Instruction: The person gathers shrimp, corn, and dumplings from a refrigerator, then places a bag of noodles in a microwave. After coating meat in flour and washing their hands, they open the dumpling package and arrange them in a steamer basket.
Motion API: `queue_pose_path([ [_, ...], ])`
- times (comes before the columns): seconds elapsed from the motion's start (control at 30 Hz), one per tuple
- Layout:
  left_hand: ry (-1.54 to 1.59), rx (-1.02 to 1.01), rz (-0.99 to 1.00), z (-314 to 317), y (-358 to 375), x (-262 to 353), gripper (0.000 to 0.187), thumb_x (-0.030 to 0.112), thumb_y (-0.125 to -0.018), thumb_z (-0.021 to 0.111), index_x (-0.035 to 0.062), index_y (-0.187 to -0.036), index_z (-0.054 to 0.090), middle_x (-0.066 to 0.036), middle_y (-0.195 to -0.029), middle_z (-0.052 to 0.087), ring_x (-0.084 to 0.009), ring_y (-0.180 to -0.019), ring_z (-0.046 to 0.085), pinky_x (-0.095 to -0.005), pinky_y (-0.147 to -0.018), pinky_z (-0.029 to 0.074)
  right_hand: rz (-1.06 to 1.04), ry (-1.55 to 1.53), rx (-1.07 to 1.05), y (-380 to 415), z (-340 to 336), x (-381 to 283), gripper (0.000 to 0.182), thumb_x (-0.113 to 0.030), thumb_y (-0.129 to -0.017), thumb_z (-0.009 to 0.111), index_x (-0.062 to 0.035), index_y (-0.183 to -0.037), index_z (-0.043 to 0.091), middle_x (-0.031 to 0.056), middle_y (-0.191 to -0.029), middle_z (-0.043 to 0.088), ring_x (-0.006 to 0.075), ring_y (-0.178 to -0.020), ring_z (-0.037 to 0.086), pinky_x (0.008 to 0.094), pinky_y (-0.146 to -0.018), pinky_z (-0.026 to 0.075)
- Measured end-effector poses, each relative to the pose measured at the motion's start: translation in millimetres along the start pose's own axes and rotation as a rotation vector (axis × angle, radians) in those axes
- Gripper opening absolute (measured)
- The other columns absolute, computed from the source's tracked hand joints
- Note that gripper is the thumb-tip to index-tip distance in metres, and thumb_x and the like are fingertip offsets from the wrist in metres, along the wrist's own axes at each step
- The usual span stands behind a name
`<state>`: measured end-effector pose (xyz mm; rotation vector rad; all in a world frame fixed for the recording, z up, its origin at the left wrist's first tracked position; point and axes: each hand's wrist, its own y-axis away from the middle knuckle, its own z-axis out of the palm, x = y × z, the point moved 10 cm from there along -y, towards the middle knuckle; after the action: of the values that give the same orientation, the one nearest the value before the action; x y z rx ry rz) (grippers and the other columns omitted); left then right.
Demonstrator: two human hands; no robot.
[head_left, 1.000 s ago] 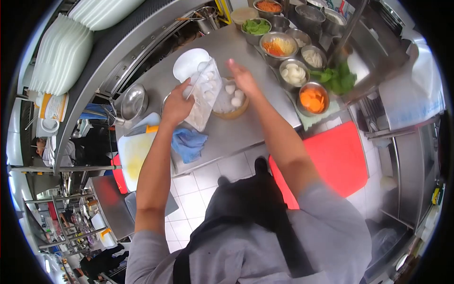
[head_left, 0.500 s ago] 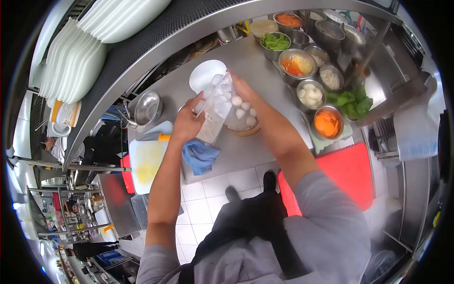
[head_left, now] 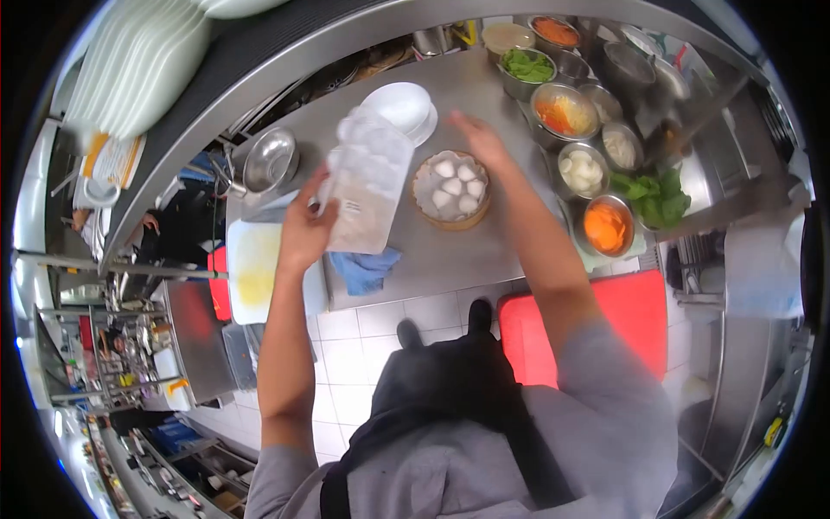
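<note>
My left hand (head_left: 309,227) grips the side of a clear plastic container (head_left: 367,208), tilted above the steel counter. White, rounded shapes show at its far end, too blurred to make out. To the right of the container sits a round bamboo steamer (head_left: 456,224), lined with paper and holding several white dumplings (head_left: 451,185). Just beyond the steamer, my right hand (head_left: 478,140) is held with fingers stretched out and nothing in them. A white bowl (head_left: 398,105) stands behind the container, overlapping a white plate (head_left: 424,130).
Steel bowls of carrot slices (head_left: 607,228), white pieces (head_left: 583,171) and leafy greens (head_left: 527,65) line the right side. A blue cloth (head_left: 365,272), a cutting board (head_left: 256,268) and a steel bowl (head_left: 271,161) lie left. An overhead shelf (head_left: 285,65) crosses above.
The container has moved left in my left hand, uncovering the steamer. My right hand has let go of the container and shifted right.
</note>
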<state>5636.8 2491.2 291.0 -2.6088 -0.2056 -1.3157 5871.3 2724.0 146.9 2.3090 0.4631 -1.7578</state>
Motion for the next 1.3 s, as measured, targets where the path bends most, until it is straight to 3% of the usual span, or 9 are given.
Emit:
queue_pose_path([
  [0.33, 1.095, 0.703, -0.498, -162.8, 228.5, -304.9, 0.044, 0.011, -0.092, 0.053, 0.0004, -0.133, 0.046, -0.016, -0.122, 0.059, -0.0287, -0.113, 0.059, -0.0459, -0.094, 0.051, 0.298, 0.149, 0.071, 90.6, -12.9, 71.9, 0.034, -0.028, -0.094, 0.057, -0.0099, -0.122, 0.065, 0.0108, -0.089, 0.072, 0.0179, -0.070, 0.068, 0.0327, -0.056, 0.053],
  [0.47, 1.063, 0.805, -0.509, -184.6, 233.5, -392.1, 0.048, 0.018, -0.092, 0.055, -0.0023, -0.135, 0.044, -0.018, -0.124, 0.059, -0.0309, -0.115, 0.058, -0.0460, -0.097, 0.048, 0.315, 0.185, 0.118, 110.0, 12.9, 45.4, 0.034, -0.028, -0.094, 0.057, -0.0087, -0.121, 0.065, 0.0160, -0.088, 0.071, 0.0224, -0.073, 0.069, 0.0345, -0.064, 0.054],
  [0.5, 0.465, 0.822, -0.637, -206.0, 241.8, -408.8, 0.051, 0.021, -0.092, 0.056, -0.0034, -0.135, 0.044, -0.018, -0.126, 0.058, -0.0320, -0.115, 0.058, -0.0439, -0.096, 0.048, 0.361, 0.126, 0.113, 119.3, 24.6, 38.6, 0.034, -0.028, -0.094, 0.058, -0.0082, -0.120, 0.066, 0.0191, -0.089, 0.071, 0.0255, -0.076, 0.069, 0.0357, -0.070, 0.055],
  [0.57, -0.702, 0.841, -0.839, -235.5, 242.9, -364.0, 0.058, 0.019, -0.089, 0.061, -0.0065, -0.137, 0.040, -0.020, -0.124, 0.059, -0.0342, -0.110, 0.059, -0.0395, -0.092, 0.050, 0.229, 0.281, 0.195, 120.5, 28.0, 30.8, 0.033, -0.028, -0.093, 0.059, -0.0074, -0.117, 0.067, 0.0206, -0.092, 0.070, 0.0285, -0.080, 0.069, 0.0368, -0.075, 0.054],
  [0.6, -0.689, 0.819, -0.830, -228.4, 227.8, -348.6, 0.058, 0.019, -0.089, 0.061, -0.0065, -0.137, 0.040, -0.020, -0.124, 0.059, -0.0342, -0.110, 0.059, -0.0395, -0.092, 0.050, 0.078, 0.426, 0.255, 118.9, 30.4, 12.7, 0.032, -0.028, -0.092, 0.059, -0.0067, -0.115, 0.068, 0.0220, -0.094, 0.069, 0.0316, -0.084, 0.068, 0.0379, -0.080, 0.053],
  [0.67, -0.442, 0.832, -0.150, -195.5, 171.7, -287.5, 0.055, 0.011, -0.086, 0.064, -0.0063, -0.134, 0.043, -0.020, -0.115, 0.063, -0.0324, -0.103, 0.062, -0.0378, -0.088, 0.051, 0.048, 0.581, 0.304, 121.1, 38.7, -32.0, 0.028, -0.026, -0.090, 0.061, -0.0057, -0.107, 0.069, 0.0204, -0.098, 0.067, 0.0337, -0.088, 0.066, 0.0400, -0.081, 0.052],
  [0.73, 0.049, 0.210, -0.151, -68.7, 106.5, -223.0, 0.039, 0.011, -0.083, 0.068, 0.0027, -0.120, 0.058, -0.012, -0.115, 0.064, -0.0256, -0.102, 0.062, -0.0362, -0.086, 0.051, -0.067, 0.675, -0.026, 107.8, 89.9, -46.1, 0.024, -0.026, -0.087, 0.064, -0.0084, -0.101, 0.070, 0.0179, -0.100, 0.066, 0.0326, -0.090, 0.066, 0.0410, -0.083, 0.052],
  [0.83, -0.154, -0.046, 0.231, 53.1, 57.7, -114.4, 0.049, 0.031, -0.080, 0.074, 0.0086, -0.121, 0.060, -0.012, -0.113, 0.065, -0.0323, -0.108, 0.057, -0.0433, -0.094, 0.044, -0.179, 0.999, -0.087, 103.6, 144.5, -66.7, 0.024, -0.028, -0.084, 0.065, -0.0092, -0.099, 0.069, 0.0167, -0.101, 0.068, 0.0303, -0.097, 0.065, 0.0429, -0.089, 0.048],
  [1.3, -0.451, -0.041, 0.182, 97.6, 8.9, -106.5, 0.039, 0.021, -0.074, 0.075, 0.0020, -0.104, 0.058, -0.017, -0.095, 0.066, -0.0315, -0.094, 0.060, -0.0439, -0.085, 0.045, -0.057, 1.009, -0.032, 79.8, 144.8, -60.2, 0.036, -0.024, -0.076, 0.067, -0.0066, -0.107, 0.061, 0.0182, -0.104, 0.065, 0.0363, -0.095, 0.064, 0.0455, -0.088, 0.046],
])
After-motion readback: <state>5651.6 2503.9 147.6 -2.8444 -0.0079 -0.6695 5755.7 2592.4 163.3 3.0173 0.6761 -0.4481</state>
